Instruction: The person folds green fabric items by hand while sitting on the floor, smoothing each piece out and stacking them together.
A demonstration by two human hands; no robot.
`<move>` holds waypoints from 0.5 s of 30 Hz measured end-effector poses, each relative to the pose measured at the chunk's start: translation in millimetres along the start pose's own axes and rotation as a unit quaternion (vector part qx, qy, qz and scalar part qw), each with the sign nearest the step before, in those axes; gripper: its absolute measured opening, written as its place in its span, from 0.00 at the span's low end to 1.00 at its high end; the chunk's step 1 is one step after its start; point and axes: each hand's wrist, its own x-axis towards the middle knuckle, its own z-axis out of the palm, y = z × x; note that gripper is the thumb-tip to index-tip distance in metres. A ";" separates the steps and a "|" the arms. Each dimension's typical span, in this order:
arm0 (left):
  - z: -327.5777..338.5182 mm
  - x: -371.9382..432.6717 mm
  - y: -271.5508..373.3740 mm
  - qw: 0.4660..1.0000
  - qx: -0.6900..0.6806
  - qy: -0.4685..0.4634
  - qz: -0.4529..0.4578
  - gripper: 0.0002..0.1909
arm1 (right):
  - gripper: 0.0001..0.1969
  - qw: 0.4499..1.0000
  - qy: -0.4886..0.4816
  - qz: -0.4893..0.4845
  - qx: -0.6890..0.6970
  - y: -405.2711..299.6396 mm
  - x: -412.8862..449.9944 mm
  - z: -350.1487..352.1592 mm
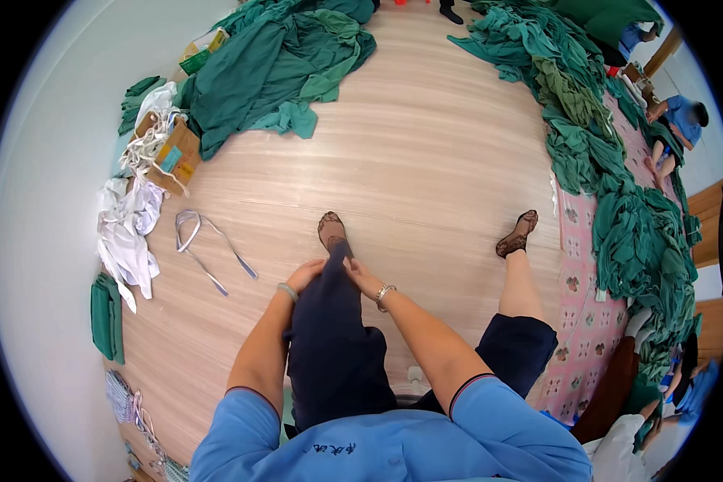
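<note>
Both of my hands are at the lower part of the navy trouser leg [331, 319] on my left leg, just above the foot in a black lace sock [331, 228]. My left hand [306, 275] grips the cloth from the outer side, its fingers partly hidden behind the leg. On the inner side my right hand [364, 279] grips the same leg near the ankle. The other trouser leg [518, 346] ends around the knee, and the shin below it is bare. A second lace sock [517, 235] covers that foot.
White-grey fabric straps [200, 241] lie on the wooden floor [422, 156] at left. Beyond are a cardboard box [178, 158] of white ties, white cloths [129, 226] and a green cloth heap [265, 72]. More green cloth [632, 235] lines the right, where people sit on a pink mat [572, 271].
</note>
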 end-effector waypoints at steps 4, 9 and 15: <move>-2.2 21.9 -4.1 0.997 0.024 -0.065 0.032 0.15 | 0.17 0.997 -0.035 -0.002 0.067 7.8 22.6 -9.1; 0.7 10.1 -1.7 0.999 -0.038 0.027 0.015 0.12 | 0.10 0.999 -0.025 0.028 0.031 -13.6 1.8 -12.3; -12.5 -20.3 6.6 0.995 0.072 0.064 -0.032 0.11 | 0.09 0.985 -0.059 -0.005 0.160 14.0 -50.5 -33.1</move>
